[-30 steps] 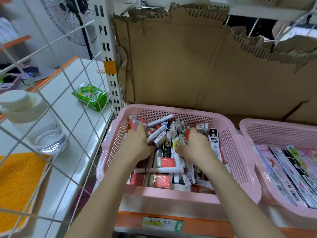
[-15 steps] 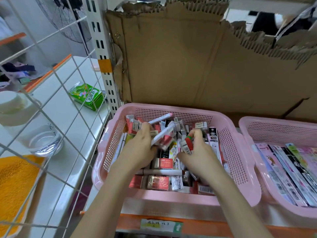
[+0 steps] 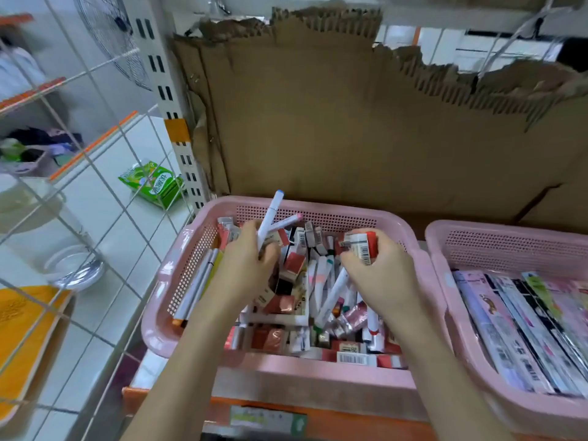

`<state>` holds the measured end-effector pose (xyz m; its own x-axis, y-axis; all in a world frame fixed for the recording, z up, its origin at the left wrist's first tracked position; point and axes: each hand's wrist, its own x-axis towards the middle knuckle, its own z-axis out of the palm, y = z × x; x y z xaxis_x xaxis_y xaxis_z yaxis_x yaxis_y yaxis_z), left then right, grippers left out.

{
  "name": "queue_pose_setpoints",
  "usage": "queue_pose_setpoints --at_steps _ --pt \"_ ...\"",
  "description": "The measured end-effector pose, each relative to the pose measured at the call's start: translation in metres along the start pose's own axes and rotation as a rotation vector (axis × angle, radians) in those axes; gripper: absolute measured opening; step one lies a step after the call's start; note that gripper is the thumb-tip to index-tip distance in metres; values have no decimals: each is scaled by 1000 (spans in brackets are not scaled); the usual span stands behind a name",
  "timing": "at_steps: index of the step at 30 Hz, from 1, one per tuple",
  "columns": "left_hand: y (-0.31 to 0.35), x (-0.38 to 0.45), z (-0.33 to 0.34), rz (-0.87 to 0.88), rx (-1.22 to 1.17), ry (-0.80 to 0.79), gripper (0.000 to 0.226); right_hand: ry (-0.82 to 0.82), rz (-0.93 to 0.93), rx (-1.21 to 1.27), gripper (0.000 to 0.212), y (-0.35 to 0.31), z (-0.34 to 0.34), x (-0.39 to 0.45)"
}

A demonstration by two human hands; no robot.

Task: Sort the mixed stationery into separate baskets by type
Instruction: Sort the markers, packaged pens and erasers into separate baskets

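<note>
Over the perforated pink plastic basket (image 3: 197, 259) of jumbled stationery, the left hand (image 3: 245, 265) grips a slim white marker (image 3: 269, 218); the right hand (image 3: 381, 268) pinches a small boxy red-and-white eraser (image 3: 362, 245).

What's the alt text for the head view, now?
Over a pink perforated plastic basket of mixed stationery, the left hand grips white markers and the right hand holds a small red-and-white barcoded box. A second pink basket of flat packets sits right.
</note>
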<state>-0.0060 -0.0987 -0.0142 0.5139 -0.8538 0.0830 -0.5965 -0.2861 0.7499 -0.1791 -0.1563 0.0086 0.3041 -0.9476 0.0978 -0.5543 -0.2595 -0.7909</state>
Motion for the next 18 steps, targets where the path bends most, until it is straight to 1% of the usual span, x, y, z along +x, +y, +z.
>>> queue_pose_setpoints --at_steps 3,6,9,12,14,15,17,18 --pt "17 -1 16 14 45 47 29 22 -45 -110 24 9 -21 2" --pt "38 -9 35 38 -89 76 31 -9 -116 -146 30 18 -45 0" --pt "55 -22 52 -5 -152 91 31 -104 -153 -114 30 26 -64 -5" --pt "60 -30 63 -48 -88 135 39 -195 -242 -136 28 31 -66 -11" --pt "56 -35 64 -67 -24 150 39 -256 -281 -158 29 33 -62 -15" --pt "54 -39 63 -63 20 148 38 -287 -267 -136 27 34 -61 -16" --pt "49 -47 63 -54 115 121 34 -343 -199 -118 15 37 -57 -18" --pt "47 -50 62 -47 164 97 32 -345 -168 -137 21 37 -54 -18"
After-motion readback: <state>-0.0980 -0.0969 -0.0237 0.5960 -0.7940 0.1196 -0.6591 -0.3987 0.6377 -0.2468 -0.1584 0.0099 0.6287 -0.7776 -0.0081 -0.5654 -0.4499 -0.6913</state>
